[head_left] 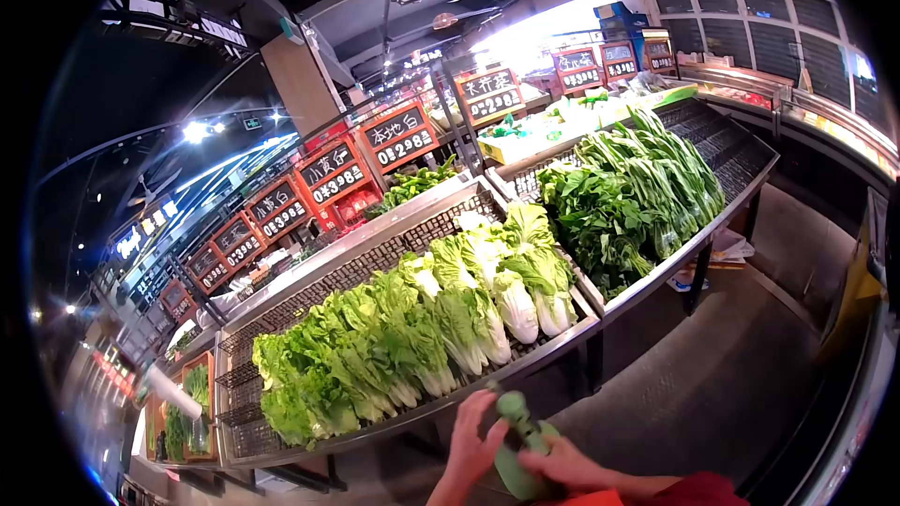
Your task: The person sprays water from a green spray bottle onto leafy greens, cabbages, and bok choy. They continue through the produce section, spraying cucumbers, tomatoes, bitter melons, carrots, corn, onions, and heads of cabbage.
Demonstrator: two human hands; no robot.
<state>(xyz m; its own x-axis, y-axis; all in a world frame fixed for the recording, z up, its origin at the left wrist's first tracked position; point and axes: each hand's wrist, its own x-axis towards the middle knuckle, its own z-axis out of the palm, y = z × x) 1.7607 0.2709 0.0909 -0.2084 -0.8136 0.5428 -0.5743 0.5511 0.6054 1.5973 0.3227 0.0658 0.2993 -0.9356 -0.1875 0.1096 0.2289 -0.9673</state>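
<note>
A green bottle with a narrow neck and rounded top, like a spray bottle (pixel 517 476), is held low in front of me, tilted. My right hand (pixel 570 467) wraps round its body from the right. My left hand (pixel 472 442) is curled at the neck and top, thumb against it; its exact hold is partly hidden. Just beyond my hands lies a row of leafy lettuce (pixel 361 356) in a black slatted display bin (pixel 246 345). Pale-stemmed Chinese cabbages (pixel 516 305) fill the bin's right end.
To the right, dark leafy greens (pixel 647 187) lie in another bin beside a black rack (pixel 717 145). Price signs (pixel 330 171) stand along the back. A white roll (pixel 175 392) is at left. Dark floor (pixel 675 384) runs below the stand's front edge.
</note>
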